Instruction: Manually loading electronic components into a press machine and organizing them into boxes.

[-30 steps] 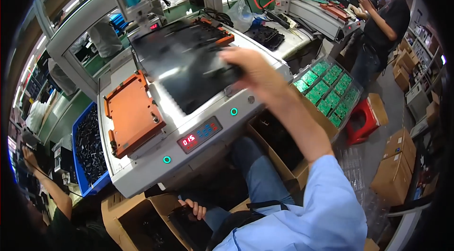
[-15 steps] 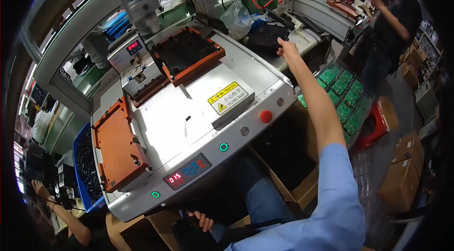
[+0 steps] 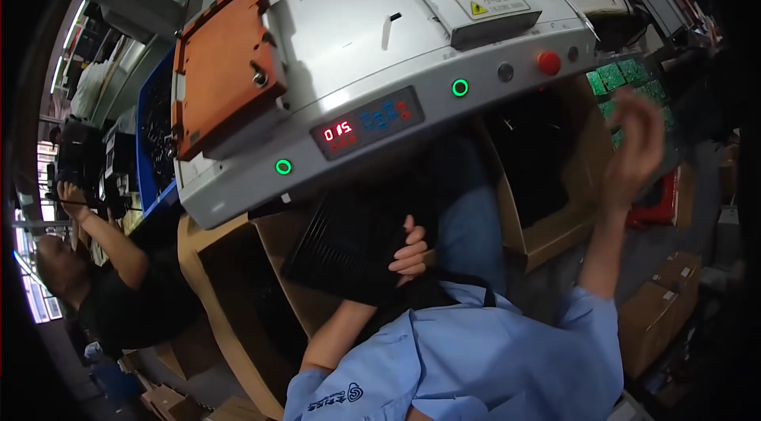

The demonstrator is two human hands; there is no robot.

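My left hand (image 3: 408,252) grips a black slotted plastic cover (image 3: 337,250) by its right edge, low in front of my body. The fingers wrap over that edge, and the cover hides the palm. The cover hangs tilted over an open cardboard box, its vent slots facing up. Raised on the right, my right hand (image 3: 634,143) is smeared by motion. It passes in front of the green circuit boards (image 3: 610,76), and I cannot make out anything between its fingers.
A white bench machine (image 3: 341,48) with lit green buttons and a red knob (image 3: 548,63) spans the front. An orange fixture (image 3: 226,68) sits on its left. A blue bin (image 3: 156,128) holds black parts. Cardboard boxes (image 3: 210,258) stand below. A co-worker (image 3: 119,262) is at far left.
My view has tilted down toward my lap. My right hand has come back from the black parts beyond the machine's far right corner. The black cover in my left hand now shows more fully.
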